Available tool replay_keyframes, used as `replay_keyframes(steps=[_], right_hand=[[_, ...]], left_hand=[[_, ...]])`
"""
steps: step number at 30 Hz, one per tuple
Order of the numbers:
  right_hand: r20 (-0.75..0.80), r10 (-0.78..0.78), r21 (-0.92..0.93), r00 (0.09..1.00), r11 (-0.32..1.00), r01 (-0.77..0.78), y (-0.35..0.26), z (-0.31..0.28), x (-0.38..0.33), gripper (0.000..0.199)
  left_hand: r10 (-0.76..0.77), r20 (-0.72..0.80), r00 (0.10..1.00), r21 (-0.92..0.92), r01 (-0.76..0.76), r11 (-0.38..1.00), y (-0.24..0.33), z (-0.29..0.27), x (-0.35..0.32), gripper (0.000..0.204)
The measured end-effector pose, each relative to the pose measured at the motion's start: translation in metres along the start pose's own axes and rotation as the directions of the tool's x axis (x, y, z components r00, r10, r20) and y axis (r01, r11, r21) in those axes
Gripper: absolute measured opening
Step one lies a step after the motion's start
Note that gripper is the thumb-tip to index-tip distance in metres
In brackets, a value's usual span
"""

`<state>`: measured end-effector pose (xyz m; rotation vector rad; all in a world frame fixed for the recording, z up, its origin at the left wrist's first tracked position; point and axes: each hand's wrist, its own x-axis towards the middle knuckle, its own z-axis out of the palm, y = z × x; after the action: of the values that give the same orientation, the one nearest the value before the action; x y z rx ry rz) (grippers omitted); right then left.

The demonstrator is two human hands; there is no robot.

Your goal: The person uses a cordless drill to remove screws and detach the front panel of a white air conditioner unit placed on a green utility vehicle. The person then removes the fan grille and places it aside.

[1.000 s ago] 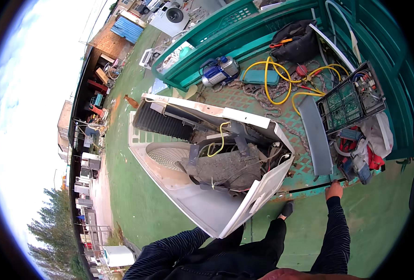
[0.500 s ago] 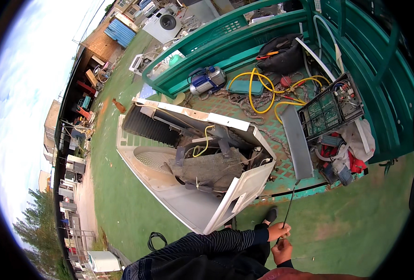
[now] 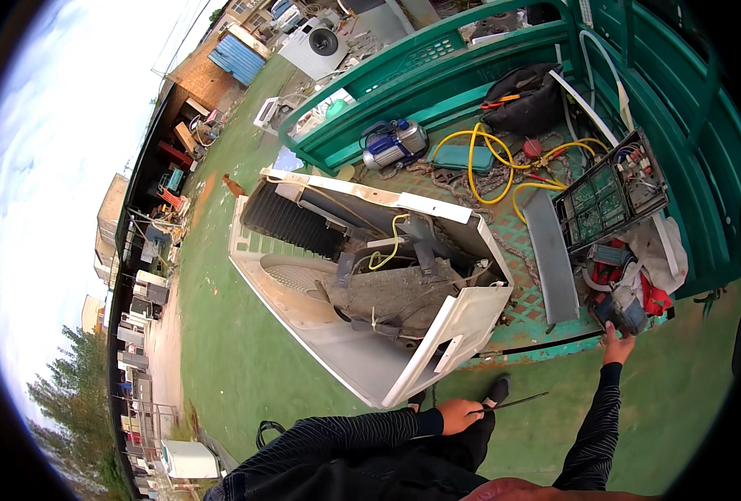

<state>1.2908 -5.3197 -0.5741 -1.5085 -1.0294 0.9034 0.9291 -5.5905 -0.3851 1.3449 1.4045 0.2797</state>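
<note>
My left hand (image 3: 458,415) is closed round a long, thin dark rod (image 3: 516,402), which points to the right above the green ground. My right hand (image 3: 617,344) is stretched out to the edge of a green cargo bed (image 3: 546,354). Its fingers are on the lower end of a grey-blue power tool (image 3: 632,313), partly hidden by it. Left of the hands, a white appliance casing (image 3: 468,330) lies opened at the bed's edge. Inside the casing are a dirty grey padded part (image 3: 400,296), black ribbed fins (image 3: 291,224) and a yellow wire (image 3: 394,242).
On the bed lie a grey metal panel (image 3: 550,259), a yellow hose (image 3: 473,171), a blue-and-silver pump (image 3: 394,144), a black bag (image 3: 521,100) and an open black case (image 3: 612,192). Green side rails (image 3: 437,52) enclose the bed. A white washing machine (image 3: 314,48) stands farther off.
Both hands were together on the rod. My right hand has left it and moved forward to the power tool. My left hand has moved left, and the rod has swung down toward level.
</note>
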Motion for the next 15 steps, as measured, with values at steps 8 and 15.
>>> replay_keyframes(steps=[8, 15], right_hand=[[0.185, -0.093, -0.123, 0.978, 0.986, 0.117, 0.019, -0.009, 0.055, 0.04], [0.028, -0.089, -0.226, 0.996, 0.97, 0.093, -0.021, -0.056, -0.085, 0.038]], left_hand=[[-0.05, 0.131, 0.99, 0.07, 0.041, 0.997, -0.04, -0.013, -0.039, 0.026], [-0.061, 0.206, 0.977, 0.156, 0.029, 0.987, -0.045, -0.03, -0.065, 0.026]])
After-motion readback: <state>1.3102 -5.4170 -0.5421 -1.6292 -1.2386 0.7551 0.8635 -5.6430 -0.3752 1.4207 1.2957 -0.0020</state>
